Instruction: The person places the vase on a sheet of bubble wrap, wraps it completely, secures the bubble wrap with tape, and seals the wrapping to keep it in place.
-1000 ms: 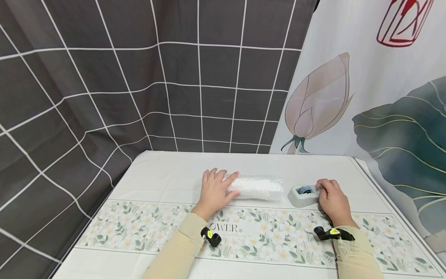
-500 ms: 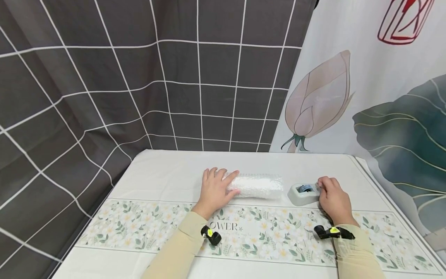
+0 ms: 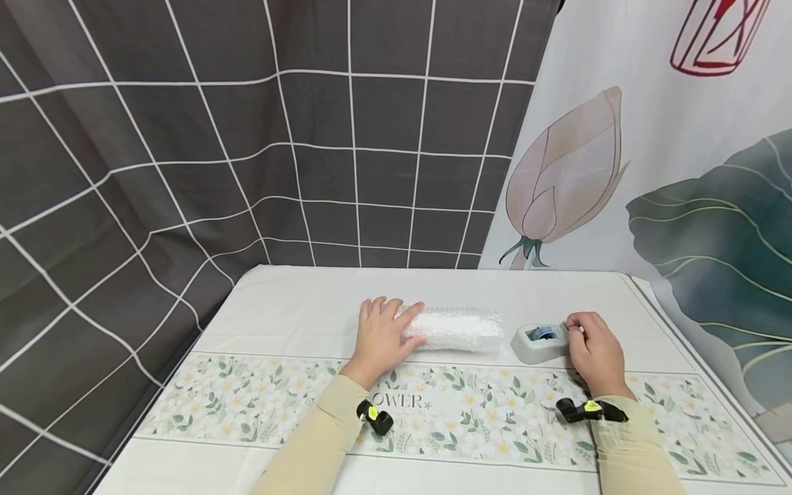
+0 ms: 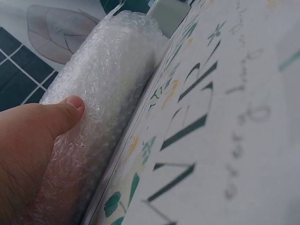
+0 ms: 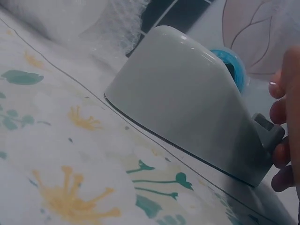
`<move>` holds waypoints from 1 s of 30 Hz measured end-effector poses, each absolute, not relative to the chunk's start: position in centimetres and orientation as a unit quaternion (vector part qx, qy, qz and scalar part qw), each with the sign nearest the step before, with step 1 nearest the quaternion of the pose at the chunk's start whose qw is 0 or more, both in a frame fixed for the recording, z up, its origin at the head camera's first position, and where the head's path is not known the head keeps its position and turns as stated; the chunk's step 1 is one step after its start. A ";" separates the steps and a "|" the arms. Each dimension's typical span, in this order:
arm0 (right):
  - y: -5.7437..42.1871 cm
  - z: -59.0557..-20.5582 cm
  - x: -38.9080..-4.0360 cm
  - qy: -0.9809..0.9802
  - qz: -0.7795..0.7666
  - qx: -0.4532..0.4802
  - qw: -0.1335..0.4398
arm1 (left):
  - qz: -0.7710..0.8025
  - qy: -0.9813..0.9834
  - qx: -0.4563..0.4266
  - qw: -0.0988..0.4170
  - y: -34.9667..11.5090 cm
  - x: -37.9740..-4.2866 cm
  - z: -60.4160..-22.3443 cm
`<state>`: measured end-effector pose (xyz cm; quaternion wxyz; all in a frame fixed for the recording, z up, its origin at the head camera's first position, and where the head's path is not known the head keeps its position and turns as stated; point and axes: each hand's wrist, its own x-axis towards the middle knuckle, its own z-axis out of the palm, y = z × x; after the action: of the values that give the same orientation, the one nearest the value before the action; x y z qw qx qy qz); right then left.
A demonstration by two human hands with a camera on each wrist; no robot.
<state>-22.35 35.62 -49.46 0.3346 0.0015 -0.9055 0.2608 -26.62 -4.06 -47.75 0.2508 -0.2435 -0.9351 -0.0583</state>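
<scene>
Roll [image 3: 460, 331]: clear bubble wrap, lying on its side on the white tablecloth [image 3: 297, 309], between the two hands, its left end under the left hand.
Left hand [image 3: 383, 340]: fingers spread and mostly straight, resting over the end of the roll; the thumb [image 4: 70, 110] lies stretched along the wrap, pressing lightly or simply touching, which I cannot tell.
Right hand [image 3: 594, 354]: fingers curled at the right end of the tape dispenser, knuckles up; whether the tips pinch a tape end or only touch the dispenser, I cannot tell.
Tape dispenser [image 3: 535, 347]: pale grey, upright on the cloth near the roll's right end, with a gap between them.
Tape reel [image 5: 236, 70]: blue, seated in the dispenser and showing above its side wall.
Floral band [image 3: 266, 402]: white and yellow blossoms with green leaves, printed across the cloth beneath both forearms.
Sleeves [image 3: 315, 447]: pale yellow, a black strap-on device [image 3: 374, 419] at each wrist.
Backdrop: dark grey curtain [image 3: 309, 110] with white grid lines.
</scene>
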 end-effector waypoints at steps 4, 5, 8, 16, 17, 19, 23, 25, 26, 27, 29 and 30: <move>35.6 -49.6 -22.4 -0.899 0.274 -0.009 0.341 | -0.060 -0.937 -0.242 0.244 -4.1 -26.7 -47.8; 35.6 -49.6 -22.5 -0.898 0.280 -0.013 0.339 | -0.059 -0.938 -0.242 0.243 -4.1 -26.7 -47.8; 35.6 -49.6 -22.5 -0.894 0.304 -0.030 0.329 | -0.059 -0.939 -0.241 0.240 -4.1 -26.8 -47.9; 35.5 -49.6 -22.8 -0.887 0.351 -0.074 0.290 | -0.068 -0.939 -0.243 0.233 -4.1 -26.6 -47.7; 35.5 -49.6 -22.8 -0.886 0.353 -0.077 0.290 | -0.069 -0.940 -0.243 0.230 -4.1 -26.6 -47.6; 35.6 -49.6 -22.9 -0.883 0.357 -0.081 0.294 | -0.069 -0.941 -0.242 0.224 -4.1 -26.6 -47.6; 35.7 -49.5 -22.8 -0.879 0.361 -0.093 0.298 | -0.066 -0.942 -0.240 0.223 -4.1 -26.6 -47.6; 35.8 -49.4 -22.8 -0.877 0.363 -0.102 0.298 | -0.064 -0.943 -0.240 0.222 -4.0 -26.6 -47.6; 35.8 -49.3 -22.8 -0.877 0.362 -0.107 0.297 | -0.063 -0.943 -0.239 0.222 -4.0 -26.6 -47.6; 35.8 -49.3 -22.8 -0.876 0.363 -0.112 0.298 | -0.063 -0.943 -0.239 0.221 -4.0 -26.6 -47.6; 35.9 -49.3 -22.9 -0.871 0.368 -0.121 0.302 | -0.062 -0.943 -0.239 0.224 -4.0 -26.6 -47.5; 35.9 -49.2 -23.0 -0.868 0.372 -0.125 0.303 | -0.061 -0.943 -0.239 0.225 -4.1 -26.6 -47.5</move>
<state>-22.97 35.95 -49.24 0.3032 -0.1251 -0.8683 0.3720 -26.58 -4.06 -47.50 0.2251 -0.2392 -0.9425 -0.0613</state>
